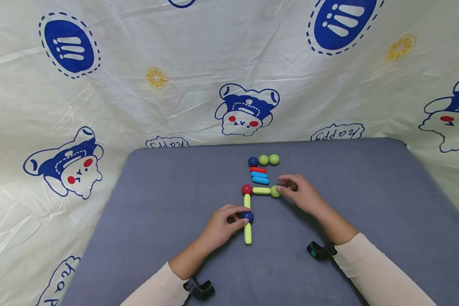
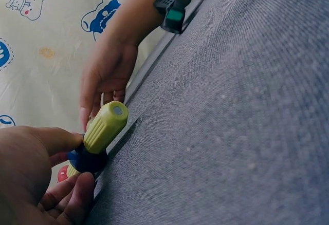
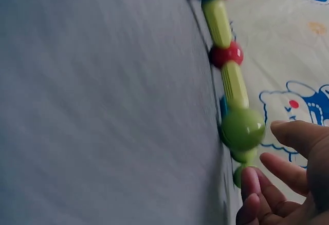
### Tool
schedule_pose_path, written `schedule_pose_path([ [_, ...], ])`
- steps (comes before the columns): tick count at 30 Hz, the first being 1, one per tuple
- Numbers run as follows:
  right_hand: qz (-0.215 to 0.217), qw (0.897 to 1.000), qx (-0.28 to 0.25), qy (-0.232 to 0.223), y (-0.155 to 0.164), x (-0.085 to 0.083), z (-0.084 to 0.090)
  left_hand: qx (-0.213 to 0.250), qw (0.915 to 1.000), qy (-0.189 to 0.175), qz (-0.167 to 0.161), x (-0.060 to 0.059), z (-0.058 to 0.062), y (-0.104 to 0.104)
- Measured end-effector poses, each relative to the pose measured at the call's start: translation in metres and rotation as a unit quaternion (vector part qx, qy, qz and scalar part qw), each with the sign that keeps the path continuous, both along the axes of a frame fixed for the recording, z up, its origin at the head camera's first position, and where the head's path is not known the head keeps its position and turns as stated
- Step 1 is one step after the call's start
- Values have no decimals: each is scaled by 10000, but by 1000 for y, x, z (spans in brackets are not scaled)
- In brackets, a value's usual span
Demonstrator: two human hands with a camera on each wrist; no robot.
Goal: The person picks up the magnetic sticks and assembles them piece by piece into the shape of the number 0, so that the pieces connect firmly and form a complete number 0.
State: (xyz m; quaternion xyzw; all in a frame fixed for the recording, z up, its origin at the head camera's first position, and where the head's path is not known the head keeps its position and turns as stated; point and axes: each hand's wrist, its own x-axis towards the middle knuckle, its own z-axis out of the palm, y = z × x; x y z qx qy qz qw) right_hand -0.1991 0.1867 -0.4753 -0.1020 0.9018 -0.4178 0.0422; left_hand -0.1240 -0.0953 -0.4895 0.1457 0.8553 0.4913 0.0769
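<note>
On the grey table lies an L-shaped chain of toy rods and balls. My left hand (image 1: 223,225) pinches the dark blue ball (image 1: 247,217) between thumb and fingers. From that ball one yellow-green rod (image 2: 105,127) points toward me, and another (image 1: 247,201) runs up to the red ball (image 1: 247,189). A third rod (image 1: 261,191) links the red ball to a green ball (image 3: 242,128) at the right end. Beside this green ball is my right hand (image 1: 302,193), its thumb and fingers spread and not gripping it.
Behind the chain lie a red rod (image 1: 258,170) and two blue rods (image 1: 259,174). Farther back sit a second dark blue ball (image 1: 253,161) and two green balls (image 1: 269,160) in a row. A printed cloth (image 1: 191,106) hangs behind the table (image 1: 168,182).
</note>
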Motion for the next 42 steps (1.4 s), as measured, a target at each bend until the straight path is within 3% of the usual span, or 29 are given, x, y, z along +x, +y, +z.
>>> schedule_pose_path([
  [7,-230,9997,48,67,3,-30,13,129,9999,-52,8,-1,-3,0],
  [16,-350,9994,56,-29,-1,-70,9,252,9996,-151,-9,-1,-1,-2],
  [23,-491,9986,190,-48,-8,-90,6,330,9993,-183,-2,-2,-2,-4],
  [33,-76,9970,771,-41,-10,-96,4,345,9992,-199,-18,-1,-6,-4],
  [42,-101,9958,910,-73,1,-83,4,320,9991,-293,-34,-2,-5,-5],
])
